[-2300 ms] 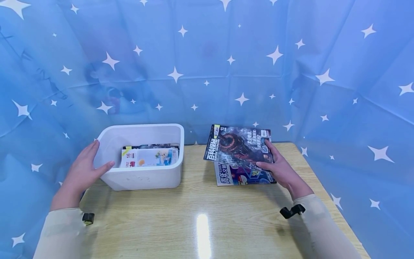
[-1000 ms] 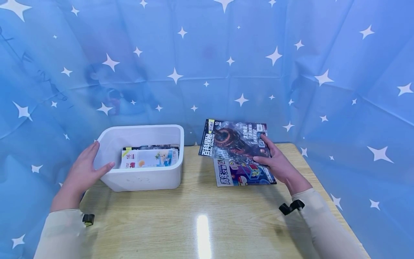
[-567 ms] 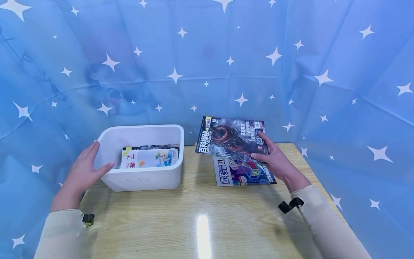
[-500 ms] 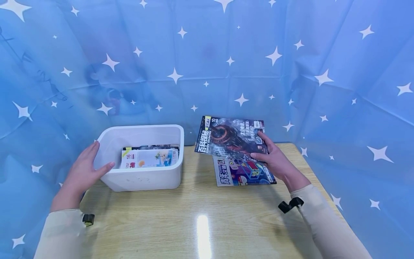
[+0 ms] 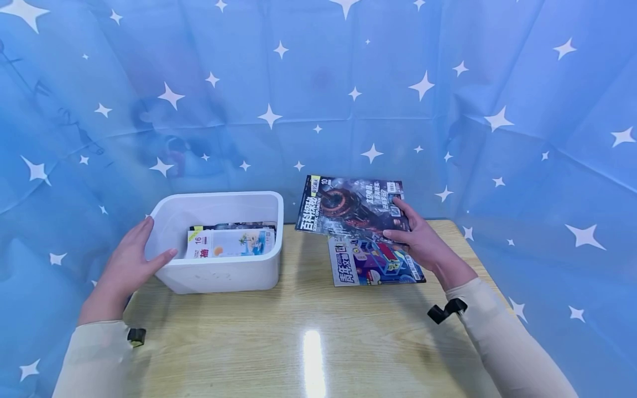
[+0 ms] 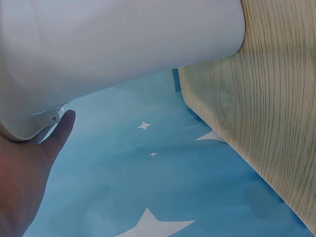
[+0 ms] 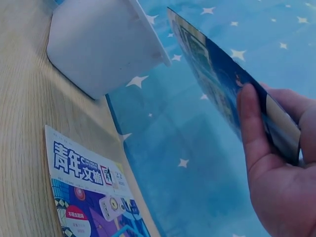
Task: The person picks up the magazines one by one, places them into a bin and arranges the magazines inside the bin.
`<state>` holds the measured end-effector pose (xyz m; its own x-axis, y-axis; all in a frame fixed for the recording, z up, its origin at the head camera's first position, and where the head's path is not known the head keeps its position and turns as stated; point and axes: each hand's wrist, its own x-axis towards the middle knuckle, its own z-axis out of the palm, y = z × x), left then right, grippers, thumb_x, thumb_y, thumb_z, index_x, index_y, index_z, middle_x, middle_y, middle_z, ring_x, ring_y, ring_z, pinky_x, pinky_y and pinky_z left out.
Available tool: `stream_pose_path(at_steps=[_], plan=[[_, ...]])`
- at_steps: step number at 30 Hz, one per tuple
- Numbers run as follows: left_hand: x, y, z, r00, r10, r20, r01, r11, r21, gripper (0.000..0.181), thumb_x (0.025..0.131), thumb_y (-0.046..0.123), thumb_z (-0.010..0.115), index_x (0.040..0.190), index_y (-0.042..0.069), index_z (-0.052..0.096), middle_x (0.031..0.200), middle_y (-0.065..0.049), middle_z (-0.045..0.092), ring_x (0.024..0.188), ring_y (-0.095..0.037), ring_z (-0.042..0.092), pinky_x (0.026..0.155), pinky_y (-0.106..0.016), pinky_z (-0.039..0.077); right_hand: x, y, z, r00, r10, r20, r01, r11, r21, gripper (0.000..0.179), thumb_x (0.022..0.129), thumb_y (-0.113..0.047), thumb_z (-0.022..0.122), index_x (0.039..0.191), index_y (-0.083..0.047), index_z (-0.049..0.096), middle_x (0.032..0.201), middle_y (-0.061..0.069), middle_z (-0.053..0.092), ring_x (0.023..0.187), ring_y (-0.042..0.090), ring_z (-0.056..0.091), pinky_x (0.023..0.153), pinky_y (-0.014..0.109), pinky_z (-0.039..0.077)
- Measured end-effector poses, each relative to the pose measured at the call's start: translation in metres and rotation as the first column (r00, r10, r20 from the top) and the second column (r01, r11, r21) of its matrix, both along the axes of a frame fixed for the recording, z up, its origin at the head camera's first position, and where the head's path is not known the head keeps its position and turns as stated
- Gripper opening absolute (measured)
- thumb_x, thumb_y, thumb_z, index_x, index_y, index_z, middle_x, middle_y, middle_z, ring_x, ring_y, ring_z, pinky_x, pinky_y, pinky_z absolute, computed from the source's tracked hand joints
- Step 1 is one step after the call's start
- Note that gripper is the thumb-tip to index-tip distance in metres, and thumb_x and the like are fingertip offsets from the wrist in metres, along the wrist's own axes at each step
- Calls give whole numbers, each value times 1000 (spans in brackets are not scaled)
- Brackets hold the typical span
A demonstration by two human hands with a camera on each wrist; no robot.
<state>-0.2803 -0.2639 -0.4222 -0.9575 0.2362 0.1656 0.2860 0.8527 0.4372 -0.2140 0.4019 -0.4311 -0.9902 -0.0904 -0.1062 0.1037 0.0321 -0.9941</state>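
Note:
My right hand [image 5: 423,240] pinches a dark magazine [image 5: 348,207] at its right side, thumb on the front cover and fingers behind. It is raised and tilted, seen nearly edge-on in the right wrist view. Below it a purple magazine [image 5: 375,265] lies on the table, its upper part partly covered in the head view. My left hand [image 5: 121,268] holds the left front corner of a white plastic bin [image 5: 224,276], the thumb over the rim. In the left wrist view a finger [image 6: 61,131] lies under the bin's lip. Magazines [image 5: 239,242] are inside the bin.
The bin stands on a light wooden table [image 5: 239,337], left of the purple magazine. A blue curtain [image 5: 318,83] with white stars hangs behind and along both sides of the table.
My right hand has carried the dark magazine up and left, uncovering more of the purple one beneath. My left hand and the bin stay in place.

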Motion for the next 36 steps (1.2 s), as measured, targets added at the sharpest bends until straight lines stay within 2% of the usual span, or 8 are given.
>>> stream_pose_path(at_steps=[3,5,11,14,19,26,32,36], plan=[[0,0,0,1000,3,2,-3,1000,-3,109,105,58,68,175,-2,9,180,-33,10,164,-58,10,119,-88,19,-2,-2,1,1000,3,-4,-3,1000,5,100,108,-8,73,178,-42,11,184,-2,-19,138,34,52,92,38,63],[-1,0,0,1000,5,2,-5,1000,-5,109,105,58,68,175,-2,9,180,-33,10,164,-58,10,119,-89,19,-3,-5,2,1000,6,-5,-6,1000,13,100,108,-9,73,178,-43,11,185,-1,-18,149,39,42,103,45,60],[0,1,0,1000,7,-1,-7,1000,-9,109,105,58,68,175,-2,9,180,-33,9,164,-59,10,118,-89,19,-5,-15,7,1000,14,1,-14,1000,-10,100,107,-10,74,178,-45,12,186,4,-10,158,41,34,122,65,41],[0,1,0,1000,5,-6,-5,1000,-10,109,105,58,68,175,-2,9,180,-33,10,164,-59,11,119,-89,19,-7,-19,9,1000,19,-6,-19,999,-30,99,108,-8,72,178,-44,13,185,6,-1,145,33,49,115,54,49],[0,1,0,1000,5,-6,-5,1000,-9,109,105,58,68,175,-2,9,180,-33,10,164,-59,11,118,-89,20,-9,-27,11,999,24,-31,-26,998,-62,98,108,-2,70,178,-40,14,178,14,21,119,19,64,88,29,61],[1,1,0,1000,3,-8,-3,1000,-7,109,106,58,68,175,-2,9,180,-34,10,164,-59,11,118,-89,20,-11,-39,16,999,29,-44,-35,989,-140,99,106,9,64,179,-33,12,171,19,33,138,27,58,103,30,61],[-1,0,-2,1000,8,-5,-8,1000,-11,109,106,58,68,175,-1,9,180,-33,10,163,-59,11,118,-89,21,-13,-47,17,998,43,-55,-46,996,-72,100,105,4,70,180,-32,13,183,14,14,159,39,36,106,26,58],[-2,-1,-3,1000,8,-4,-8,1000,-13,109,106,58,68,175,-1,8,180,-33,9,164,-59,11,118,-89,20,-15,-52,18,997,57,-57,-60,996,-60,100,105,2,71,179,-33,14,181,16,21,158,40,40,107,29,57]])
